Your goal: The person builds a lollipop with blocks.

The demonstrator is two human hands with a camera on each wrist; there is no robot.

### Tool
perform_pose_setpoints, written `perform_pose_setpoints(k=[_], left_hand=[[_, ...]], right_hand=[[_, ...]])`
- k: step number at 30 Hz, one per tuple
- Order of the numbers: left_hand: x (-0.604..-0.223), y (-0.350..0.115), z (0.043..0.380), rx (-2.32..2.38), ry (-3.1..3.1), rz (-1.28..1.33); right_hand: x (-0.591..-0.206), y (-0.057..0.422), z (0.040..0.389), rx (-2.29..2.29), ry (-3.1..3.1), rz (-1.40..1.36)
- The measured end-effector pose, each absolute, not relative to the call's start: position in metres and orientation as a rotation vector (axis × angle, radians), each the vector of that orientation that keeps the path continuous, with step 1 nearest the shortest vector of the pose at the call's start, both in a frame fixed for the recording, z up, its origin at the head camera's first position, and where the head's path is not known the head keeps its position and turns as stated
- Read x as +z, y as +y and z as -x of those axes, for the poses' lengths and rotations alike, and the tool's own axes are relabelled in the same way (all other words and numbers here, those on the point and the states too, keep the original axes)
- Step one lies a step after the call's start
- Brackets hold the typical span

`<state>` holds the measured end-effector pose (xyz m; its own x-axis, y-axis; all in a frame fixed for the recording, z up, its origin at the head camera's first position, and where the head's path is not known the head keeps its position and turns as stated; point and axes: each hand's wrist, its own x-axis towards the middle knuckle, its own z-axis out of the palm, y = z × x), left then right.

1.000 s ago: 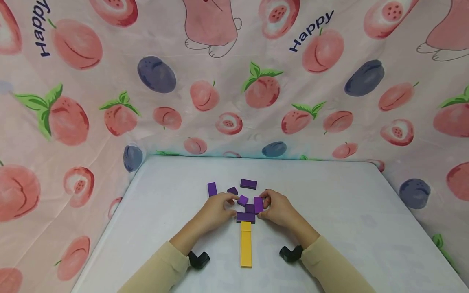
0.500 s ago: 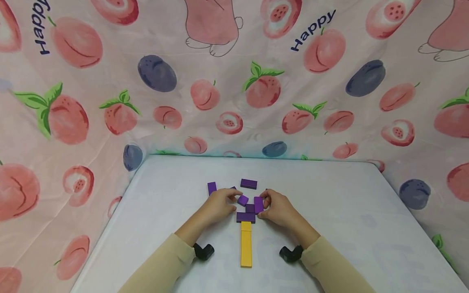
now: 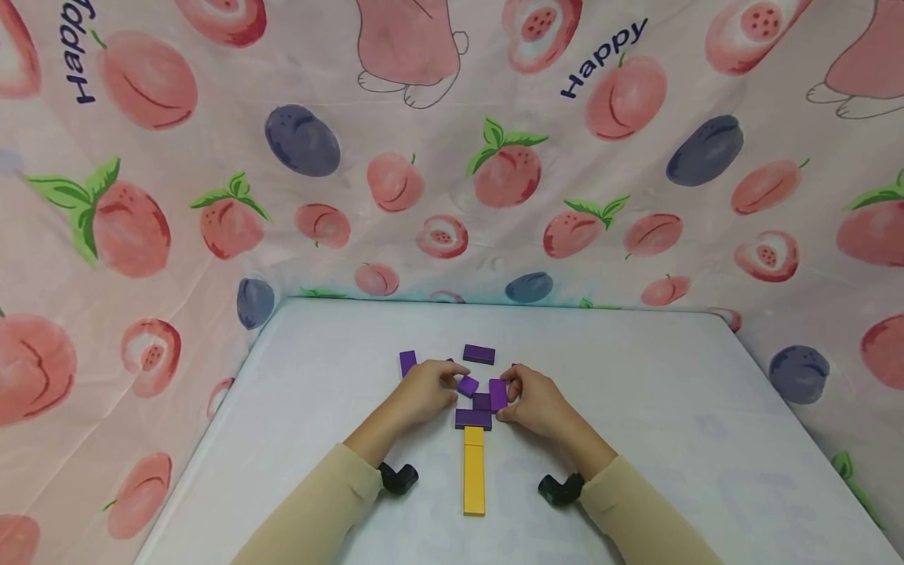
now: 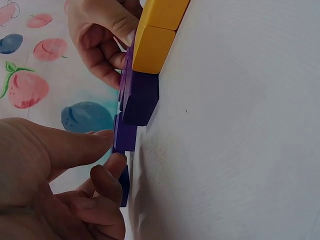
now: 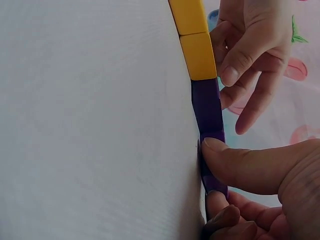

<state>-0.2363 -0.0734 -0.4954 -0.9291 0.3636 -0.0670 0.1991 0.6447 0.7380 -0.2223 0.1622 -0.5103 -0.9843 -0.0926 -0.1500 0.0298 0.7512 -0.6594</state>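
Observation:
A column of yellow blocks (image 3: pixel 475 479) lies on the table, with a purple rectangular block (image 3: pixel 473 419) across its far end. Beyond that sit a dark purple block (image 3: pixel 482 402) and, at its right, an upright-lying purple rectangular block (image 3: pixel 497 395). My right hand (image 3: pixel 540 402) pinches this last block by its ends between thumb and fingers (image 5: pixel 218 202). My left hand (image 3: pixel 425 392) hovers beside a small, turned purple block (image 3: pixel 468 385), thumb and forefinger apart around its left side. Whether the left fingertips touch it is hard to tell.
Another purple rectangular block (image 3: pixel 479 355) lies farther back. One more purple block (image 3: pixel 408 363) is partly behind the left hand, which also hides most of a small purple piece. The white table (image 3: pixel 636 439) ends at a fruit-printed cloth (image 3: pixel 452 188).
My left hand has shifted slightly forward and right, its forefinger now beyond the small turned block and covering most of the piece behind. The right hand stays on its block.

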Motion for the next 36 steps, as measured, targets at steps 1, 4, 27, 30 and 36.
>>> perform_pose_setpoints(k=[1,4,27,30,36], left_hand=[[-0.495,-0.073,0.237,1.152,2.656,-0.458],[-0.496,-0.072,0.238,1.15,2.655,-0.451],[-0.502,-0.064,0.254,1.102,2.616,-0.462],[-0.503,-0.064,0.255,1.104,2.624,-0.446],[-0.504,-0.063,0.255,1.112,2.647,-0.434]], right_hand=[[-0.51,0.162,0.222,-1.05,2.777,0.052],[-0.511,0.162,0.223,-1.05,2.778,0.057],[-0.51,0.163,0.222,-1.055,2.769,0.056],[-0.51,0.163,0.222,-1.06,2.767,0.055],[-0.512,0.164,0.224,-1.065,2.764,0.058]])
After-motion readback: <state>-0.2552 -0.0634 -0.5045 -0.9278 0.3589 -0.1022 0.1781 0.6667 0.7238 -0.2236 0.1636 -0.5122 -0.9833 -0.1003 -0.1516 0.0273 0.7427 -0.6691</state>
